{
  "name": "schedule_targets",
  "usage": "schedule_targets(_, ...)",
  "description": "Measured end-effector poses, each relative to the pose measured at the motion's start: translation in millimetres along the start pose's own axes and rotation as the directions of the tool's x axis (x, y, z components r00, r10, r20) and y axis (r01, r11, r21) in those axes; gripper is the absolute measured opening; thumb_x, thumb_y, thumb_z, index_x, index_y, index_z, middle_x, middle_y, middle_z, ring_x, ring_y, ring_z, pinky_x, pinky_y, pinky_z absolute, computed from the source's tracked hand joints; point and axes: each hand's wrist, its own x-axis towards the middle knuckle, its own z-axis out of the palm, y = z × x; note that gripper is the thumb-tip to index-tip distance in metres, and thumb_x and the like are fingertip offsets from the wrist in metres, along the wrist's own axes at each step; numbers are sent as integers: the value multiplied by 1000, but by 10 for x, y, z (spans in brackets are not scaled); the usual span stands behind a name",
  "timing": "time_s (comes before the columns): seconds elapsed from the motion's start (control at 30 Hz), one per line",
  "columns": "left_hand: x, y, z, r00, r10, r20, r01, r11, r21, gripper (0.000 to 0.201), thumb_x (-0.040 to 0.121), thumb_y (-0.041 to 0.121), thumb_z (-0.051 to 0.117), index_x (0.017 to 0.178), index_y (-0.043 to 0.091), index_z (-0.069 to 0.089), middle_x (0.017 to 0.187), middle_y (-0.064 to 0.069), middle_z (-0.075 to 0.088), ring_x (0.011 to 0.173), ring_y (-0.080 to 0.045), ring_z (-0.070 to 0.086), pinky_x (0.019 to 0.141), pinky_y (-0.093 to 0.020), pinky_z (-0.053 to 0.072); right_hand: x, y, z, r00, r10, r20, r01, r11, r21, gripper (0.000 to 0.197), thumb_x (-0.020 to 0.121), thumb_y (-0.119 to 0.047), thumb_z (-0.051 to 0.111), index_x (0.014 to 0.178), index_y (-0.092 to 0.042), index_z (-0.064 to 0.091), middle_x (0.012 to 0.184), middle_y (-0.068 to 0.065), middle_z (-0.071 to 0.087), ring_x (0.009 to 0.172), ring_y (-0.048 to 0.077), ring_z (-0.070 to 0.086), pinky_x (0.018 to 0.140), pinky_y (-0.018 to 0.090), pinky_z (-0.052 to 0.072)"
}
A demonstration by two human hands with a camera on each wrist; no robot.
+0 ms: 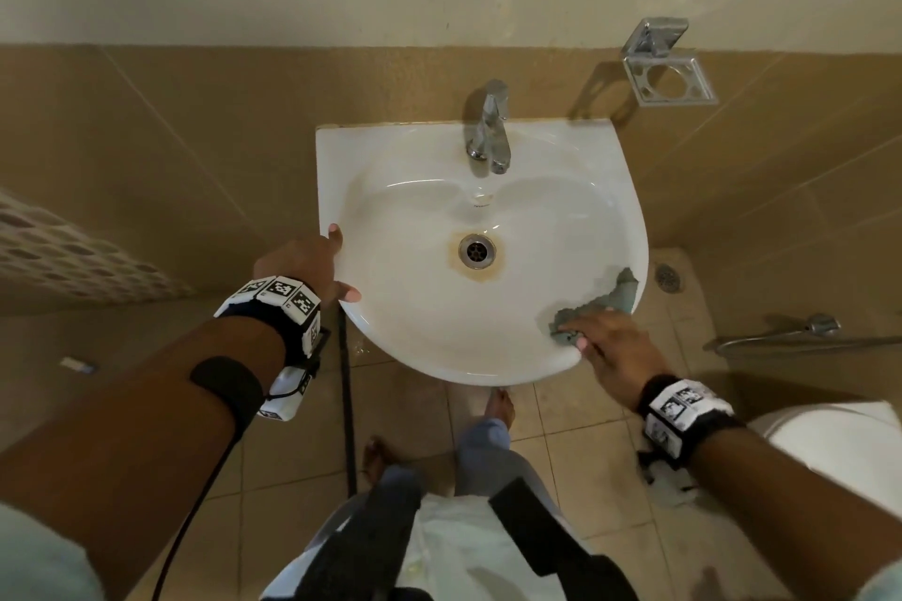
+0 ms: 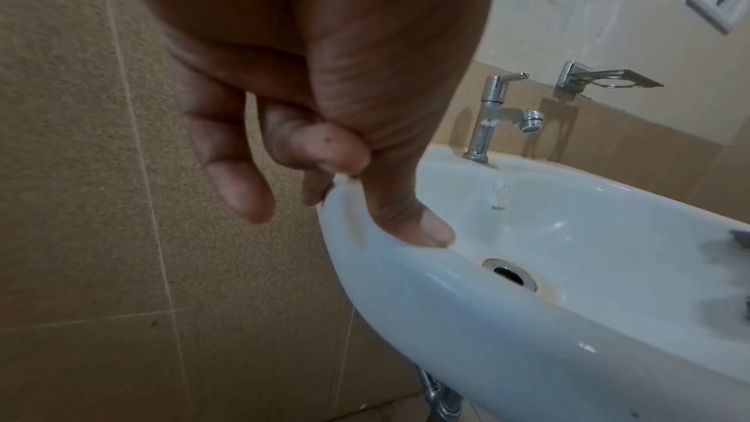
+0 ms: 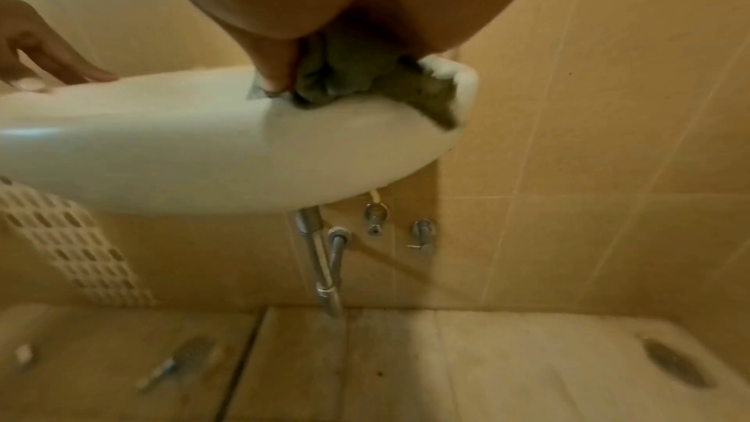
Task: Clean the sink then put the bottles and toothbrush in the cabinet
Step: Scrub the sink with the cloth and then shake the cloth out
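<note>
Landmark: white ceramic wall-mounted sink [image 1: 576, 151], flat back edge against the tan tiled wall, rounded front toward the person.

Left of sink: left hand [image 1: 302, 266] grips the left rim, thumb [image 2: 410, 220] hooked over the rim into the bowl, fingers [image 2: 239, 185] curled loosely outside the rim.

Sink centre: chrome tap [image 1: 488, 127] on the back ledge, spout pointing forward over the bowl; metal drain [image 1: 477, 250] ringed by a brown stain.

Right front rim of sink: right hand [image 1: 612, 347] presses a crumpled grey-green cloth [image 1: 585, 307] onto the rim, fingers laid flat on it. The cloth's long axis follows the rim curve, front to right.
</note>
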Motion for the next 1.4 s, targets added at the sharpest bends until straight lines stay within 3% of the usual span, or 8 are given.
schedule_targets(0.27,-21,6,-26,1000,-9,-4,9,1000,5,106,83,57,69,159,25,3,156,-12,34,139,-33,40,105,-48,47,113,-1892,794,986,-69,151,24,961,275,49,105,-25,38,152,-32,31,158,-6,35,143,16,31,116,28,22)
schedule_targets(0.5,-48,8,-43,1000,-9,-2,9,1000,-9,106,82,56,71,159,25,5,155,-11,36,138,-32,42,104,-47,47,-30,-463,72,929,-183,322,170,983,67,48,100,-14,49,137,-43,53,151,-22,40,144,0,24,114,6,1)
schedule_targets(0.67,-83,25,-30,1000,-9,8,10,998,-65,105,85,51,70,159,25,1,155,-12,36,137,-33,43,104,-46,45,627,152,-751,944,217,248,-203,976,-79,35,92,-7,60,111,-34,72,129,-1,67,127,25,56,109,30,41)
schedule_targets(0.77,-93,5,-21,1000,-10,14,12,992,-126,105,86,49,70,159,26,-1,155,-10,38,138,-31,42,107,-46,43,1102,-329,-748,937,248,245,-332,849,411,28,92,5,58,113,-4,72,100,12,74,87,22,67,79,29,53)
schedule_targets(0.9,-82,-27,-6,1000,-5,23,9,982,-189,105,87,47,70,159,27,-4,156,-7,37,140,-30,41,110,-46,42,1703,-1307,-524,975,109,191,-218,601,769,32,93,0,61,120,-12,71,111,7,73,101,23,69,100,40,53)
schedule_targets(1.1,-36,-36,53,1000,-22,-11,19,976,-215,103,88,47,69,158,33,-5,155,-1,39,138,-26,42,106,-42,43,2685,-2035,-215,947,122,-297,2,923,386,42,96,-10,47,137,-15,56,140,7,57,127,26,52,110,33,40)
schedule_targets(1.23,19,-56,111,999,-37,-29,30,976,-217,105,86,47,71,157,37,-6,152,1,41,132,-25,48,98,-40,46,2894,-2134,288,975,113,-190,-101,992,70,63,90,-8,49,151,-7,33,157,15,34,146,35,30,121,47,25)
schedule_targets(1.4,15,-30,102,996,-68,-49,56,975,-215,102,86,46,72,156,42,-3,150,4,45,130,-25,51,97,-40,47,2568,-2187,462,891,-453,-1,453,890,50,57,97,1,45,152,-12,36,162,9,26,151,23,20,124,33,10)
